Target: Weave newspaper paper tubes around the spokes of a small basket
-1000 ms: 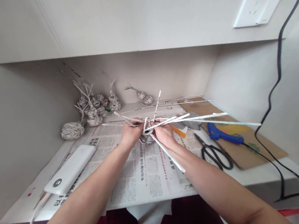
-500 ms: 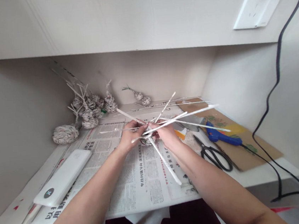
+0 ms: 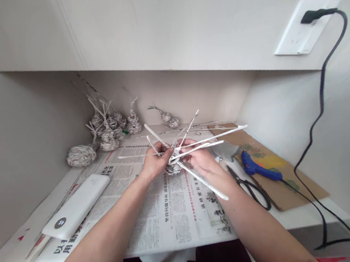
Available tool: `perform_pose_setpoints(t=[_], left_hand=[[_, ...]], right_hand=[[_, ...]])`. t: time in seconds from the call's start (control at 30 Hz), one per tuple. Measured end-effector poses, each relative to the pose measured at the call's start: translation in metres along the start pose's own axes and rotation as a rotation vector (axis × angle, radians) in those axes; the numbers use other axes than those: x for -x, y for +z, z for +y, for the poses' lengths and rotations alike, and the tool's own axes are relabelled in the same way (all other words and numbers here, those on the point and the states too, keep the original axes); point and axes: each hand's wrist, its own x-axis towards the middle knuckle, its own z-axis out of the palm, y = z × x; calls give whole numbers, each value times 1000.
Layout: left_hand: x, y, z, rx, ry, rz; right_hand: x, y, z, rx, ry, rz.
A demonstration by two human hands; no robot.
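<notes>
Between my hands is a small round woven paper piece (image 3: pixel 174 168), with several rolled-paper strips (image 3: pixel 203 181) fanning out from its top in many directions. My left hand (image 3: pixel 157 160) grips its left side, the thumb pressed near the top where the strips meet. On the other side, my right hand (image 3: pixel 198 157) has its fingers curled at the piece and the bases of the strips. The fingertips behind the piece are partly hidden. Printed newspaper (image 3: pixel 152 208) lies beneath both hands.
Finished woven gourd shapes (image 3: pixel 109 140) and a woven ball (image 3: pixel 81 156) stand at back left. A white power bank (image 3: pixel 76 206) lies left. On the right are black scissors (image 3: pixel 253 191) and a blue glue gun (image 3: pixel 262 167) on cardboard (image 3: pixel 306 192); its black cord (image 3: pixel 310 129) reaches a wall socket.
The strips have turned, and the one pointing toward me now angles further right. My right hand has opened its grip slightly and shifted around the piece. The camera view has tilted a little.
</notes>
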Motion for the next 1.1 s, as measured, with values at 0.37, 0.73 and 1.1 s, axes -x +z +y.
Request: perform_pose_setpoints(t=[0.37, 0.73, 1.1], left_hand=[[9, 7, 11, -73, 51, 13], [2, 2, -1, 105, -66, -7], [3, 4, -4, -28, -52, 111]], right_hand=[[0, 9, 21, 107, 60, 218], [2, 8, 18, -77, 90, 65], [3, 17, 27, 37, -73, 183]])
